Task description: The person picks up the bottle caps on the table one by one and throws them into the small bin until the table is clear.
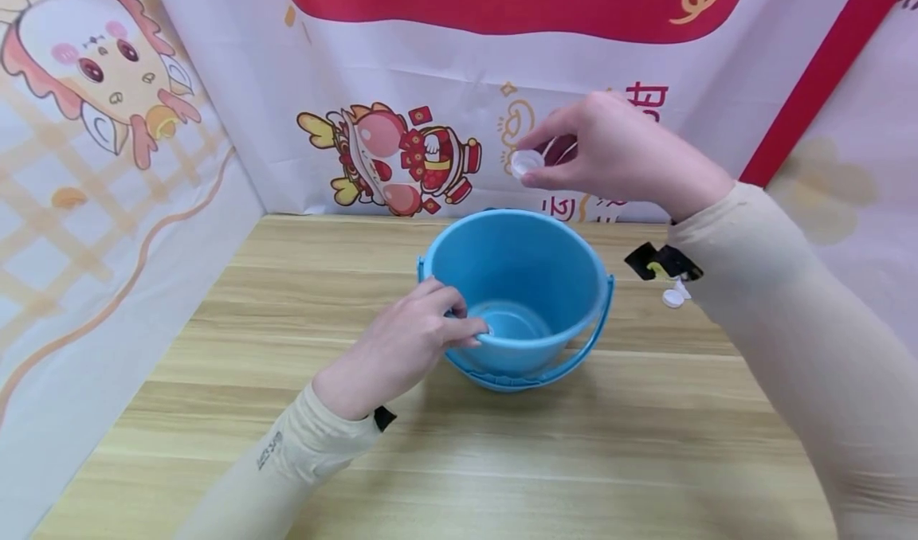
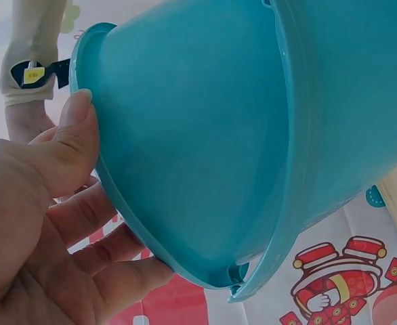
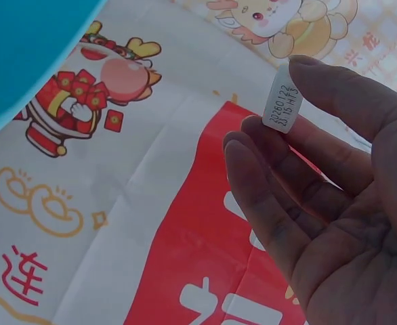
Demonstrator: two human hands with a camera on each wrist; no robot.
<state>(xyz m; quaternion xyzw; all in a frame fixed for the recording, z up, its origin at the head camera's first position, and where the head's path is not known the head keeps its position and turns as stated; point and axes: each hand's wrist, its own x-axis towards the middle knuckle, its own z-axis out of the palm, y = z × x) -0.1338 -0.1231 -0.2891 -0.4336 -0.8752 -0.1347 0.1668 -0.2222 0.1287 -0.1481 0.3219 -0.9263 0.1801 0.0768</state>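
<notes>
A blue plastic bucket [image 1: 512, 285] stands on the wooden table, its handle lowered toward the near side. My left hand [image 1: 419, 337] grips the bucket's near-left rim, and in the left wrist view the thumb [image 2: 78, 135] lies on the wall with the fingers on the other side. Above the bucket's far right side, my right hand [image 1: 610, 154] pinches a white bottle cap [image 1: 527, 163] between thumb and fingertips. Printed digits show on the cap's side [image 3: 280, 99] in the right wrist view. The cap is apart from the bucket.
On the wooden table [image 1: 287, 301], a white cap [image 1: 672, 298] lies right of the bucket, with another white piece [image 1: 682, 287] beside it, partly hidden by the right sleeve. A printed cloth backdrop [image 1: 459, 70] hangs behind the table and along its sides.
</notes>
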